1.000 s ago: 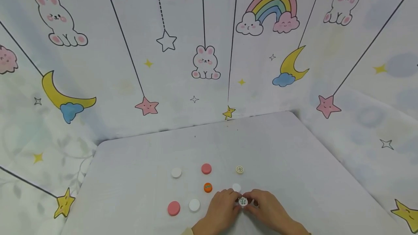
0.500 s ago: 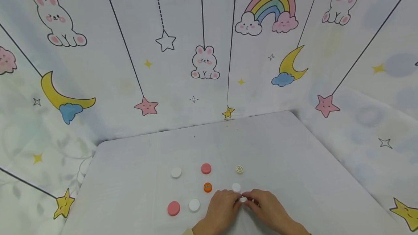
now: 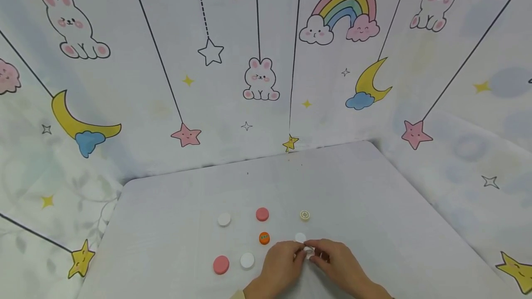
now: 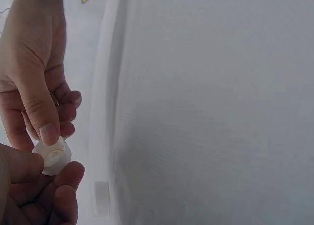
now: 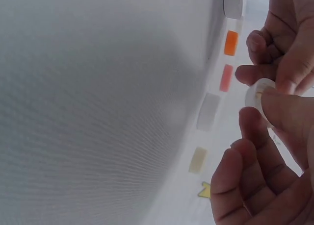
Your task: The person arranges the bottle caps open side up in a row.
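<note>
Both hands meet over the near part of the table around a small white bottle cap (image 3: 308, 252). My left hand (image 3: 279, 263) pinches it from the left, and my right hand (image 3: 337, 258) pinches its other side. The left wrist view shows the cap (image 4: 59, 157) tipped so that its hollow inside faces up between the thumbs. Something pale and cream-coloured shows within it. In the right wrist view the cap (image 5: 252, 95) sits between thumbs and fingertips, partly hidden by them. Another white cap (image 3: 300, 237) lies just beyond the fingers.
To the left on the white table (image 3: 166, 225) lie an orange cap (image 3: 264, 238), a red cap (image 3: 262, 214), another red cap (image 3: 221, 265) and two white caps (image 3: 247, 260). A cream cap (image 3: 305, 215) lies farther back. Printed cloth walls (image 3: 224, 96) stand around the table.
The white cap in my hands has been turned over: its green-printed top faced the camera, then its edge, and now its hollow inside shows. The hands stay in about the same place.
</note>
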Available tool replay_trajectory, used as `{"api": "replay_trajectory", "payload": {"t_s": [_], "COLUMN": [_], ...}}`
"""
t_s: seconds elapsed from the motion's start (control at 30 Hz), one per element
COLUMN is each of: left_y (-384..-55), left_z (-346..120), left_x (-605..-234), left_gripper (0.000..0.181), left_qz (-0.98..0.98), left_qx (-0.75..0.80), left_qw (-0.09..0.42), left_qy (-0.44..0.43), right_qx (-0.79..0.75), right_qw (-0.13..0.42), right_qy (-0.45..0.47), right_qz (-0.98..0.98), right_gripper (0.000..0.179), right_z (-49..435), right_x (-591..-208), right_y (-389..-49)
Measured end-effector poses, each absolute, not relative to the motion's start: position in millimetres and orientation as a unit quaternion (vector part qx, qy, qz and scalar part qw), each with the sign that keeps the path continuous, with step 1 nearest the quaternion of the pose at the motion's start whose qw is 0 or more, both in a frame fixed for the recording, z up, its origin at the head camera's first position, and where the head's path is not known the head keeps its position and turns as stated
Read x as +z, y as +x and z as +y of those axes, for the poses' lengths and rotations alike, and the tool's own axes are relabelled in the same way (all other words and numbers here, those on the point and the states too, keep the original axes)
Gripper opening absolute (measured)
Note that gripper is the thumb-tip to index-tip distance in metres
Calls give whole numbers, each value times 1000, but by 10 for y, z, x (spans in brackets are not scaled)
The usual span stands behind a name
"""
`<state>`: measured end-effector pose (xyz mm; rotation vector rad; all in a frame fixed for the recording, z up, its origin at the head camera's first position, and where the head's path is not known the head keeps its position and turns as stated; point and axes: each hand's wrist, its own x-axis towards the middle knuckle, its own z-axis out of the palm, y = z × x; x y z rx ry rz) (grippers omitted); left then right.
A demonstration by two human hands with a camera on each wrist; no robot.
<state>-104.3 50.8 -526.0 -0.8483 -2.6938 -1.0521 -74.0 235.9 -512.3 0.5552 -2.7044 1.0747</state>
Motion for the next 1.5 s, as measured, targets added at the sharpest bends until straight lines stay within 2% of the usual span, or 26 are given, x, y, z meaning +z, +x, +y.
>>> {"api": "replay_trajectory", "payload": {"t_s": [0.17, 0.4, 0.6, 0.83, 0.97, 1.13, 1.27, 1.5], "left_y": [-1061, -1069, -1088, -1110, -1116, -1119, -1113, -1080], "left_z": [521, 526, 516, 514, 509, 509, 520, 528], "left_x": [-5225, -5201, -5210, -5222, -5223, -5261, -5293, -5351], "left_gripper": [11, 11, 14, 14, 14, 14, 21, 24], "left_qz": [-867, -833, -807, -793, -794, -813, -835, -895], "left_qx": [-426, -504, -550, -572, -568, -540, -499, -346], "left_qw": [-4, -32, -94, -120, -117, -83, -51, 39], "left_qy": [-257, -225, -195, -174, -180, -203, -226, -278], "right_qx": [365, 365, 359, 358, 351, 327, 320, 311], "right_qw": [115, 146, 172, 170, 172, 181, 181, 130], "right_qy": [180, 201, 215, 199, 200, 209, 214, 200], "right_qz": [-906, -897, -892, -896, -898, -904, -905, -920], "right_gripper": [38, 44, 49, 46, 42, 38, 36, 32], "right_z": [2361, 2358, 2350, 2351, 2356, 2376, 2394, 2393], "right_x": [-5165, -5208, -5227, -5223, -5214, -5228, -5250, -5245], "right_y": [-738, -735, -735, -733, -733, -743, -742, -734]}}
